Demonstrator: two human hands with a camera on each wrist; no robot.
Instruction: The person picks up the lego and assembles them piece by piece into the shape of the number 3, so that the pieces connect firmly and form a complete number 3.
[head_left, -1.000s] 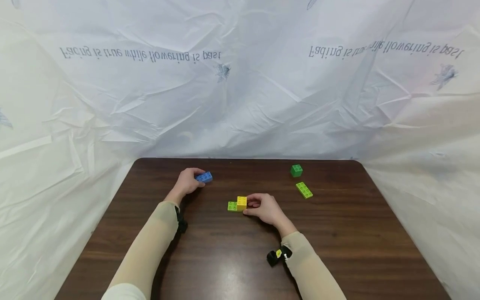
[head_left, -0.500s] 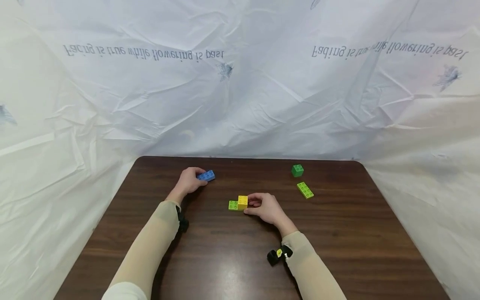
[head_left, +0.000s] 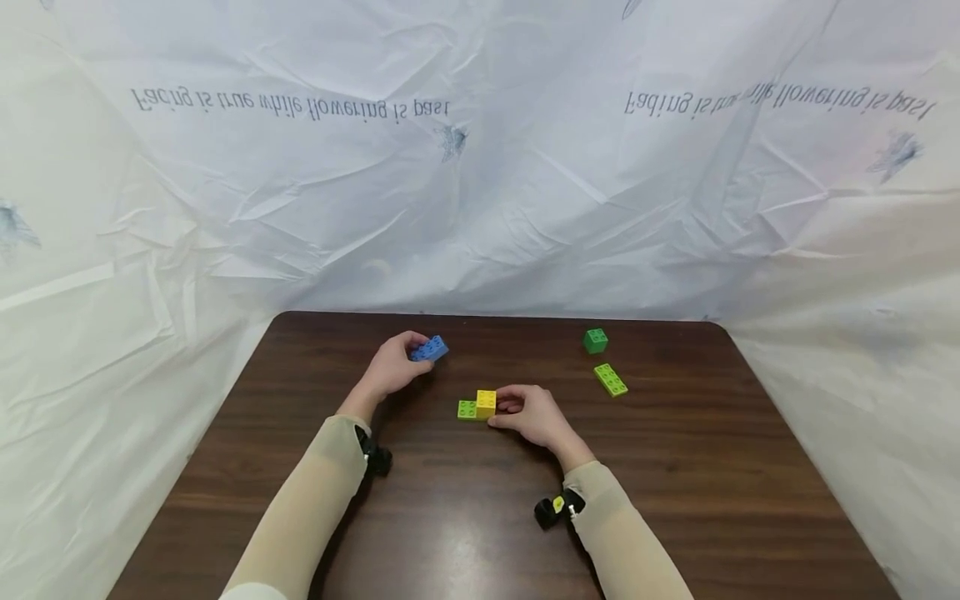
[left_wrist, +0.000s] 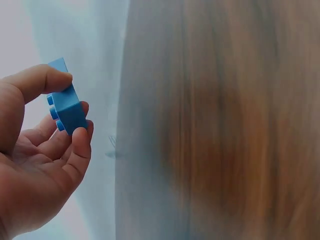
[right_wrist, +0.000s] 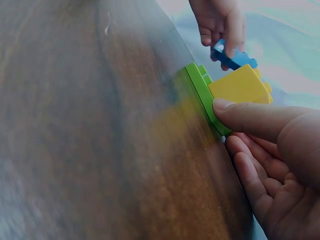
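Note:
A blue building brick (head_left: 430, 349) is pinched between the thumb and fingers of my left hand (head_left: 395, 364), at the back left of the table. In the left wrist view the blue brick (left_wrist: 68, 107) is tilted, its studs facing the palm. Near the middle, a yellow brick (head_left: 486, 403) sits on the right part of a lime green plate (head_left: 467, 410), whose left studs show. My right hand (head_left: 534, 415) grips this pair from the right. In the right wrist view its thumb lies along the yellow brick (right_wrist: 240, 86) by the green plate (right_wrist: 204, 95); some fingertips are hidden.
On the dark wooden table (head_left: 712, 467), a green brick (head_left: 596, 341) stands at the back right. Just in front of it lies another lime green plate (head_left: 611, 380). A white printed sheet (head_left: 480, 208) hangs behind the table.
My left hand has moved to the right with the blue brick, which now looks more tilted. The right hand and the yellow and green pieces stay nearly in place.

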